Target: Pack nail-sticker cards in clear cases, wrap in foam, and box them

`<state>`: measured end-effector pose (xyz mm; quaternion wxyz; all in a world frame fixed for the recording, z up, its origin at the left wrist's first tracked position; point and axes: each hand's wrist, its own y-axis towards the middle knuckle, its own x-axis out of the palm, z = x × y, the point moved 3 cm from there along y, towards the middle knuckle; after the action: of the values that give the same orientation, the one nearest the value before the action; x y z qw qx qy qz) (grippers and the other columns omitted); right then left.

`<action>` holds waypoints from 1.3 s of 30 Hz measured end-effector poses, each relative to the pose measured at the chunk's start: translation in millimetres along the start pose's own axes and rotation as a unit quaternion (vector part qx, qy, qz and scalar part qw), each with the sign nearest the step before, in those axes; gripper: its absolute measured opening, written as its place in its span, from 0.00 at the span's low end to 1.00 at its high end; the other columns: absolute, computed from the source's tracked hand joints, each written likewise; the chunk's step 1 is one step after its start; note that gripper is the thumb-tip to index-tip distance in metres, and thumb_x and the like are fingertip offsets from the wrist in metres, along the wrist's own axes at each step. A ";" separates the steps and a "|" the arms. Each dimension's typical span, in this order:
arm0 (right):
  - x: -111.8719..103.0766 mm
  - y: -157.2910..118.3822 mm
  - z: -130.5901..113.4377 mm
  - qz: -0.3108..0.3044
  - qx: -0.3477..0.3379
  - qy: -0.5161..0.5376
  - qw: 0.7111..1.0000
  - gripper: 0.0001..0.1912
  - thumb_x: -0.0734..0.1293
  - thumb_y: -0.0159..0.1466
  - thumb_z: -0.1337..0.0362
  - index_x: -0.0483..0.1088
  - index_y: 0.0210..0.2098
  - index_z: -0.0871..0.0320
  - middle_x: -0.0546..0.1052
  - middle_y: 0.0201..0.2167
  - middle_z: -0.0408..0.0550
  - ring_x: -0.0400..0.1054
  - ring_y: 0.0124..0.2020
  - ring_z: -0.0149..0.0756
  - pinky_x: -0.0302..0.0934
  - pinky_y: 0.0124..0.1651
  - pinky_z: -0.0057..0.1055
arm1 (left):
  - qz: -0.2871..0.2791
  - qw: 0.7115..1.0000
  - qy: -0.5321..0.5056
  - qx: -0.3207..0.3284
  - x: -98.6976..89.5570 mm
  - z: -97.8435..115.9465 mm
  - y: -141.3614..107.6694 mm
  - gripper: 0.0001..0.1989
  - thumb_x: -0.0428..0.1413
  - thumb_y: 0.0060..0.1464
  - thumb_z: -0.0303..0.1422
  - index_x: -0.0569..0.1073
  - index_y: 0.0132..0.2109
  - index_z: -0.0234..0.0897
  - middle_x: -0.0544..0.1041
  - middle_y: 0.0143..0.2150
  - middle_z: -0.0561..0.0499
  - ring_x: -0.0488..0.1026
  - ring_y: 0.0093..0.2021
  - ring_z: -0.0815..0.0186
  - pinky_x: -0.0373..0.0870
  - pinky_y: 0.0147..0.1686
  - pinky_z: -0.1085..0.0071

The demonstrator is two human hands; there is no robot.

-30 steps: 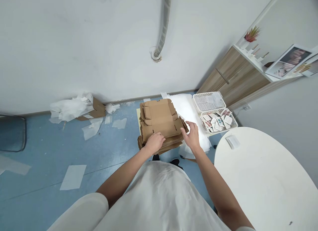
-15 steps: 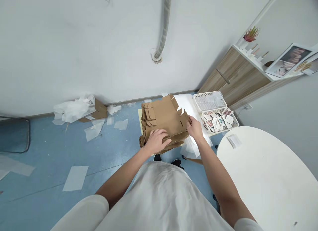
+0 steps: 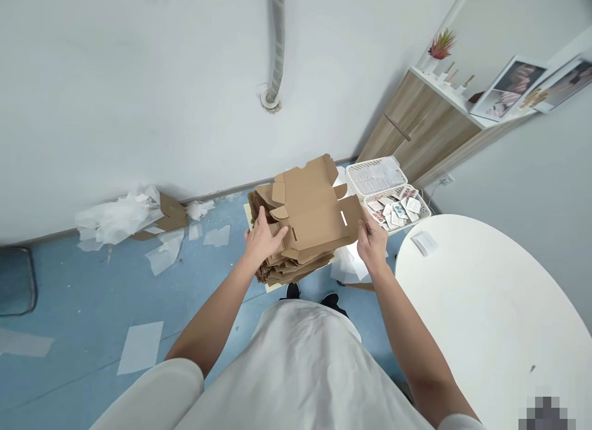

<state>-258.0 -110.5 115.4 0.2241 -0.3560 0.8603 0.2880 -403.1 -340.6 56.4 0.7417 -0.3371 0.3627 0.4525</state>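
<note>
A flat, unfolded cardboard box (image 3: 314, 211) with slots and side flaps lies tilted over a stack of similar flattened boxes (image 3: 293, 269). My right hand (image 3: 372, 240) grips its right-hand flap, thumb on top and fingers mostly hidden underneath. At the near left corner is my left hand (image 3: 263, 239), with thumb and fingers spread; the thumb tip is at the cardboard's edge and the other fingers are beside the stack. White sheets (image 3: 354, 260) lie to the right of the stack, partly covered by the raised cardboard.
Two white baskets hold clear packets (image 3: 377, 176) and small printed cards (image 3: 398, 211). A round white table (image 3: 481, 294) with a small packet (image 3: 424, 242) stands at the right. Behind is a wooden cabinet (image 3: 420, 124). White scraps (image 3: 120, 217) and a carton (image 3: 172, 214) lie on the floor.
The top cardboard has risen and shifted right with my right hand. My left hand has moved from on top of the cardboard to its left edge. The view has turned slightly right.
</note>
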 end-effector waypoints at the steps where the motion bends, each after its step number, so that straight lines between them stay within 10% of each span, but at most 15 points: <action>1: -1.9 -2.2 1.1 0.013 0.000 0.007 1.000 0.22 0.54 0.61 0.61 0.61 0.55 0.56 0.70 0.51 0.47 0.64 0.51 0.37 0.57 0.53 0.37 | -0.017 1.000 0.010 -0.001 1.1 1.7 2.2 0.39 0.44 0.51 0.53 0.45 0.62 0.34 0.61 0.58 0.35 0.59 0.57 0.47 0.49 0.53 0.46; 9: -3.7 -12.5 13.5 0.024 0.013 0.066 0.997 0.22 0.53 0.62 0.62 0.60 0.55 0.57 0.69 0.52 0.48 0.62 0.52 0.37 0.56 0.55 0.39 | 0.071 0.995 0.069 0.004 -9.6 10.3 1.8 0.24 0.44 0.50 0.53 0.70 0.43 0.40 0.71 0.48 0.41 0.61 0.53 0.46 0.46 0.53 0.44; 17: -10.3 -22.4 7.1 0.000 -0.066 0.066 0.996 0.22 0.54 0.61 0.63 0.61 0.55 0.54 0.69 0.51 0.47 0.62 0.52 0.37 0.57 0.56 0.39 | 0.163 0.985 0.037 -0.047 -23.6 20.2 -18.0 0.37 0.49 0.47 0.51 0.54 0.59 0.36 0.61 0.57 0.37 0.58 0.56 0.49 0.47 0.53 0.47; 26: -40.0 -18.4 30.7 0.086 0.051 0.113 0.989 0.23 0.52 0.62 0.63 0.59 0.56 0.57 0.68 0.52 0.49 0.62 0.52 0.36 0.55 0.55 0.38 | 0.062 0.978 -0.197 0.008 -15.4 23.2 -13.4 0.30 0.54 0.43 0.48 0.66 0.49 0.32 0.75 0.32 0.48 0.72 0.34 0.63 0.67 0.37 0.66; 32: -82.2 -34.4 53.3 0.161 0.087 0.122 0.975 0.23 0.52 0.62 0.62 0.58 0.56 0.57 0.67 0.53 0.49 0.60 0.54 0.36 0.55 0.55 0.37 | 0.014 0.962 -0.260 0.082 -3.0 78.1 -13.6 0.21 0.57 0.40 0.44 0.70 0.39 0.33 0.73 0.28 0.51 0.71 0.27 0.68 0.68 0.30 0.73; 39: -170.6 -84.9 99.1 0.266 0.138 0.139 0.944 0.22 0.54 0.62 0.60 0.60 0.54 0.57 0.68 0.51 0.50 0.62 0.52 0.37 0.58 0.52 0.36 | -0.020 0.958 -0.193 0.211 29.5 196.1 -40.1 0.18 0.54 0.45 0.41 0.71 0.40 0.34 0.74 0.30 0.51 0.70 0.26 0.70 0.67 0.26 0.75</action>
<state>-67.0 -12.5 114.9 0.0645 -0.1158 0.9776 0.1636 -311.1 -180.2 138.4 0.8605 -0.0866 0.2933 0.4075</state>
